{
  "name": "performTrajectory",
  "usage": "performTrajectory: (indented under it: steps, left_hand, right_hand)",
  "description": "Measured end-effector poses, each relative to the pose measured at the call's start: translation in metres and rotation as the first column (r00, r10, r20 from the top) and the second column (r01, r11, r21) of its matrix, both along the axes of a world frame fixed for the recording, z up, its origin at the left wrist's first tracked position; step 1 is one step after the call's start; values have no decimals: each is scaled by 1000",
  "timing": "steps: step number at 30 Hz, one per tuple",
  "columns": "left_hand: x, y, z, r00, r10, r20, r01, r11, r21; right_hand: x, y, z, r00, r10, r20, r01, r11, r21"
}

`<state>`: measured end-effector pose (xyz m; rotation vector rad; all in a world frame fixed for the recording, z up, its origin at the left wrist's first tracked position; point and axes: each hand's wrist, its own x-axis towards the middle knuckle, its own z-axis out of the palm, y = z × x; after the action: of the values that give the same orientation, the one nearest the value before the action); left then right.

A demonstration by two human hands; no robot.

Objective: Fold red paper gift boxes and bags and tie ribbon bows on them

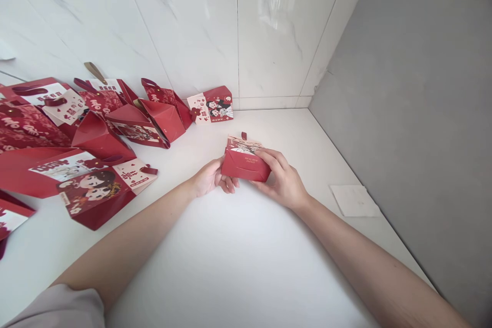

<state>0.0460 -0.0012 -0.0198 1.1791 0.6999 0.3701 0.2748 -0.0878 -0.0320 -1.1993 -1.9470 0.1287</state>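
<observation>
cradling the red box (246, 165) in half-curled left hand (211, 177) and right hand (285, 180), toward the tabletop's (230, 261) back edge, demands light pressure.

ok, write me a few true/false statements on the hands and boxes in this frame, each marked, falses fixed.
1. The left hand and right hand are both on one red box. True.
2. The right hand grips that box by its strap. False: it is on the box's body.
3. The held box shows small gold lettering. True.
4. A cluster of other boxes lies right of the hands. False: it lies to their left.
5. A pale grey sleeve shows at lower left. True.
</observation>
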Motion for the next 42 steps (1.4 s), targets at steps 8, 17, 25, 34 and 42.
performTrajectory:
  steps: [8, 17, 25, 34, 42]
  left_hand:
    - [4, -9, -6, 946, 53, 321, -105, 983, 148]
    - [5, 0, -21, 948, 290, 133, -312, 755, 577]
    - [1, 6, -10, 946, 321, 39, -314, 880, 357]
    - [7, -1, -5, 940, 341, 17, -326, 882, 340]
    - [9, -3, -7, 936, 352, 7, -335, 885, 324]
  right_hand:
    - [-4, -2, -4, 980, -70, 187, 29, 976, 217]
    - [2, 6, -9, 978, 174, 118, -174, 985, -14]
    - [2, 3, -4, 909, -139, -394, 167, 985, 38]
    - [4, 10, -5, 950, 152, -272, -250, 892, -376]
    - [2, 9, -2, 959, 129, -251, -218, 904, -368]
